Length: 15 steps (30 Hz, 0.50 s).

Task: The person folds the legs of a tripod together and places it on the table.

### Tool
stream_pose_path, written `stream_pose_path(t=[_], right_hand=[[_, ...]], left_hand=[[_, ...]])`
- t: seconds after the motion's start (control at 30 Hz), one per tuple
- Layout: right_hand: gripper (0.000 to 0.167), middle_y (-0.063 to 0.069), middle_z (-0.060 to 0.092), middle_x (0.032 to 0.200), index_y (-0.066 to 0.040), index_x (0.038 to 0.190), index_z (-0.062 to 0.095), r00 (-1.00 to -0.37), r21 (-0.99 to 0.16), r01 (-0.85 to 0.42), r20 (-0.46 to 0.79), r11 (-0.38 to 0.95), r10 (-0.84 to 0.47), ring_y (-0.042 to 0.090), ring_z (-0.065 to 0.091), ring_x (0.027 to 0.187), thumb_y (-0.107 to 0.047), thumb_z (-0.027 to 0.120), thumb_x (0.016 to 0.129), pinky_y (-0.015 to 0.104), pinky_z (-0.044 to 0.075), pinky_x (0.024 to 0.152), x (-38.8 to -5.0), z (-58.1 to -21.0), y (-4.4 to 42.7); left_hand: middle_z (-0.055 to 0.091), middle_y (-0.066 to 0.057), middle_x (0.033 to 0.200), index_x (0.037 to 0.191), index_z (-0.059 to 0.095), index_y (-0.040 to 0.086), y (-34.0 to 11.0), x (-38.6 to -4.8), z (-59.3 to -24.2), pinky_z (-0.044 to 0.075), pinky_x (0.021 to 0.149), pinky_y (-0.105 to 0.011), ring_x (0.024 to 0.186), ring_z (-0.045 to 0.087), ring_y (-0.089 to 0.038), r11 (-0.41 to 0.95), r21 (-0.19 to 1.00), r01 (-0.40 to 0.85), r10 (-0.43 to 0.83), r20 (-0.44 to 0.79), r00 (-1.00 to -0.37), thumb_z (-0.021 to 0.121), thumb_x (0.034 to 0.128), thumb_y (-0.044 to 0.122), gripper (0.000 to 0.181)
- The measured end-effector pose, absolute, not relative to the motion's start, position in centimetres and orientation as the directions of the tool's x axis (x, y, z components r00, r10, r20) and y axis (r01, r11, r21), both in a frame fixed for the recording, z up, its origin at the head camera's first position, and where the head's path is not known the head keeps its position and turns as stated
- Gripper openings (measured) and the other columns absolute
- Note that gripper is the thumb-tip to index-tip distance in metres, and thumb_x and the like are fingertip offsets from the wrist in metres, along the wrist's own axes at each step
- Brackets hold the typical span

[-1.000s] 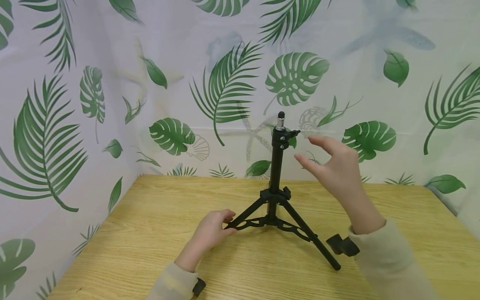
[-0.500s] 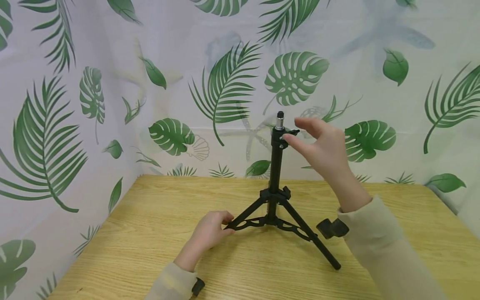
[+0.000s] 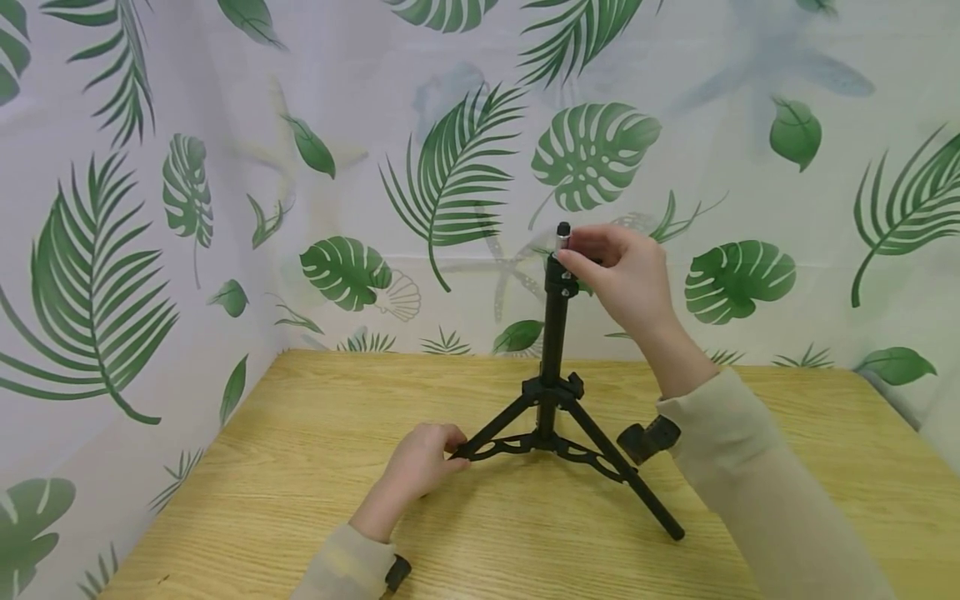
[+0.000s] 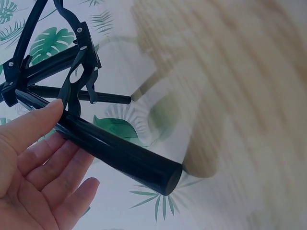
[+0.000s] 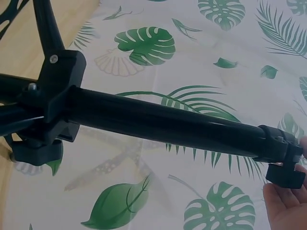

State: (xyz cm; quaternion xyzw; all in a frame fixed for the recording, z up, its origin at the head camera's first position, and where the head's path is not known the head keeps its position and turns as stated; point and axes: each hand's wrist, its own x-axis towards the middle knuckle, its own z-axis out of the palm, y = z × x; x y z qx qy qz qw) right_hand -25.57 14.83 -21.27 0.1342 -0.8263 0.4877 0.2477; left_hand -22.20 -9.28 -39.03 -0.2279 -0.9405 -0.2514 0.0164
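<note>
A black tripod stand (image 3: 553, 333) stands upright on the wooden table, legs spread, a silver stud with a black tip on top. My left hand (image 3: 422, 461) grips the left leg (image 4: 120, 151) near its foot, thumb on one side and fingers beneath in the left wrist view. At the top of the column, my right hand (image 3: 633, 275) pinches the silver stud (image 3: 562, 242) between thumb and fingers, just above the upper collar. In the right wrist view the fingers (image 5: 288, 201) appear at the edge by the collar knob (image 5: 286, 176); their tips are out of frame.
The wooden table (image 3: 300, 500) reaches back to a white cloth (image 3: 480, 50) printed with green leaves. Another tripod leg (image 3: 660, 508) points toward the right front, near the right sleeve. A black device is strapped at each wrist.
My right hand has moved left to the top of the column, and its spread thumb and fingers have closed on the stud. The left hand and the tripod have stayed in place.
</note>
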Motion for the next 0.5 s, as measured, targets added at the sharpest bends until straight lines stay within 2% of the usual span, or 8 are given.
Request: stream_pose_path(t=[0.2, 0.5], right_hand=[[0.028, 0.009, 0.064, 0.094, -0.001, 0.102, 0.063, -0.867, -0.778, -0.43, 0.497, 0.458, 0.031, 0.011, 0.057, 0.079, -0.021, 0.066, 0.081, 0.019, 0.045, 0.064, -26.04, -21.31, 14.82], [0.029, 0.009, 0.062, 0.095, -0.002, 0.099, 0.061, -0.924, -0.791, -0.346, 0.379, 0.505, -0.039, 0.016, 0.057, 0.084, -0.024, 0.066, 0.08, 0.029, 0.045, 0.071, -26.07, -20.76, 14.83]], left_hand=[[0.064, -0.005, 0.082, 0.089, 0.066, 0.004, -9.22, -22.19, -39.08, 0.047, 0.068, -0.032, 0.077, 0.059, -0.017, 0.772, 0.469, 0.428, 0.416, 0.135, -0.899, 0.071, 0.0745, 0.014, 0.018], [0.064, -0.004, 0.081, 0.088, 0.066, 0.004, -9.3, -22.12, -39.03, 0.047, 0.067, -0.032, 0.076, 0.059, -0.018, 0.775, 0.47, 0.423, 0.414, 0.129, -0.901, 0.071, 0.0746, 0.015, 0.018]])
